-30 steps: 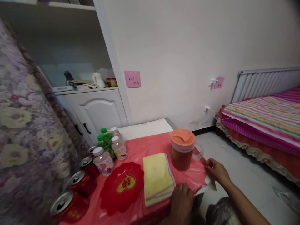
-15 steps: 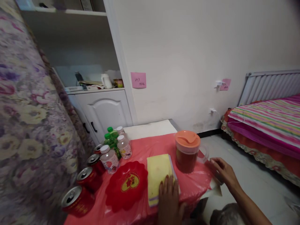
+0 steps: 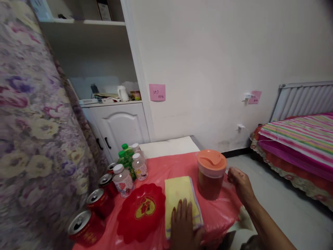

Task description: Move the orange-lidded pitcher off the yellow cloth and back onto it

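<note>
My left hand (image 3: 183,224) lies flat, fingers stretched out, on a folded yellow cloth (image 3: 179,194) that rests on the red plastic table cover (image 3: 171,166). My right hand (image 3: 239,182) reaches to the clear handle of a jug (image 3: 210,175) with an orange lid and dark red drink inside; its fingers curl at the handle, but the grip is partly hidden behind the jug. The jug stands upright just right of the cloth.
A red flower-shaped plate (image 3: 142,211) lies left of the cloth. Red cans (image 3: 85,225) and small bottles (image 3: 123,178) line the table's left side beside a flowered mattress (image 3: 33,139). A white cabinet (image 3: 117,125) stands behind, a striped bed (image 3: 299,139) at the right.
My left hand has slid from the table's front edge up onto the yellow cloth. My right hand has risen from the table's right edge to the jug's handle. The view has shifted slightly.
</note>
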The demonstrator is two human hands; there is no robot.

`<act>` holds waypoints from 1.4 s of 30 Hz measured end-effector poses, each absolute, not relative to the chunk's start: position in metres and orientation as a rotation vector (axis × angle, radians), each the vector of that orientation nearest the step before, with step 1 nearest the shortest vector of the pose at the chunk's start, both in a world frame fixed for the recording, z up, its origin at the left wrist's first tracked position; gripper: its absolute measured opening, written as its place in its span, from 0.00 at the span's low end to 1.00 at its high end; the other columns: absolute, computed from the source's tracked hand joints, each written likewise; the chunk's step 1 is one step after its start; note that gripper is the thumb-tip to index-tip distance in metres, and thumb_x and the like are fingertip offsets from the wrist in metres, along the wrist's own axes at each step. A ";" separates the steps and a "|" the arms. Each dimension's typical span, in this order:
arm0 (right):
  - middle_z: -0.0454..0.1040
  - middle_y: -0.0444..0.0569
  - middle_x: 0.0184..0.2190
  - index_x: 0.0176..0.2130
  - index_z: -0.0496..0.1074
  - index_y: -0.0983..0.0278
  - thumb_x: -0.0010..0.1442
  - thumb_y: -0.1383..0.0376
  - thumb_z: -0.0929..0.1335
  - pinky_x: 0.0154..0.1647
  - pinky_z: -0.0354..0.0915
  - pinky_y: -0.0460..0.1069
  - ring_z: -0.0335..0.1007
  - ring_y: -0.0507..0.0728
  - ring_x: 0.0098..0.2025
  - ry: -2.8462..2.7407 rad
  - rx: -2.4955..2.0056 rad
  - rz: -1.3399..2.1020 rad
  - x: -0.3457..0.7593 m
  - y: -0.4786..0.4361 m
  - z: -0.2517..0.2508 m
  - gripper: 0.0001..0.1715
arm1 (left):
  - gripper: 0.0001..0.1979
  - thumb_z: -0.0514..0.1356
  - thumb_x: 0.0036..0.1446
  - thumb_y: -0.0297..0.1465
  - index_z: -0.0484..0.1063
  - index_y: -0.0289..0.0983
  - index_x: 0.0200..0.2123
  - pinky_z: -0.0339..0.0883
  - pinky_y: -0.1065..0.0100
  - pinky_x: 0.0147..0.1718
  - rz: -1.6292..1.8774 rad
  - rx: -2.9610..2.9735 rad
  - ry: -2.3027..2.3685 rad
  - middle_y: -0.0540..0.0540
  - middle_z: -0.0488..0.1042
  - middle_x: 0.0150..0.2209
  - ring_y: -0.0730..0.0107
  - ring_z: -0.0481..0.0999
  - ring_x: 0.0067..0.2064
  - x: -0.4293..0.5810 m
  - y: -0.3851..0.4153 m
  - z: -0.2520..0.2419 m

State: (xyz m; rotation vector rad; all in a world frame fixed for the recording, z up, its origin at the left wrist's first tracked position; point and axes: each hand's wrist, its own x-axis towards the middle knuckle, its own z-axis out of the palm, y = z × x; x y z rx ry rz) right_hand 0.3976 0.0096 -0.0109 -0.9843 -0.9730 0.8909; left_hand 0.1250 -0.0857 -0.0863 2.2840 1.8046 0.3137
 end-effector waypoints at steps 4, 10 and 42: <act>0.58 0.37 0.18 0.21 0.63 0.60 0.55 0.47 0.74 0.26 0.50 0.48 0.50 0.51 0.24 -0.876 -0.936 0.868 0.387 0.010 -0.006 0.27 | 0.33 0.56 0.63 0.47 0.60 0.45 0.68 0.62 0.43 0.65 0.554 2.509 1.956 0.42 0.60 0.70 0.46 0.63 0.70 0.120 -0.075 -0.111; 0.55 0.36 0.18 0.20 0.61 0.60 0.53 0.50 0.75 0.25 0.47 0.49 0.48 0.50 0.24 -0.765 -0.897 0.829 0.375 0.008 -0.001 0.26 | 0.36 0.55 0.60 0.55 0.64 0.44 0.66 0.66 0.41 0.61 0.566 2.612 1.965 0.37 0.63 0.68 0.42 0.68 0.67 0.119 -0.067 -0.126; 0.61 0.37 0.20 0.22 0.68 0.61 0.54 0.55 0.75 0.26 0.51 0.50 0.55 0.51 0.25 -0.684 -0.865 0.775 0.386 -0.019 0.004 0.19 | 0.38 0.47 0.64 0.56 0.55 0.43 0.71 0.43 0.40 0.72 0.300 2.183 1.833 0.39 0.50 0.74 0.45 0.46 0.75 0.123 -0.065 -0.059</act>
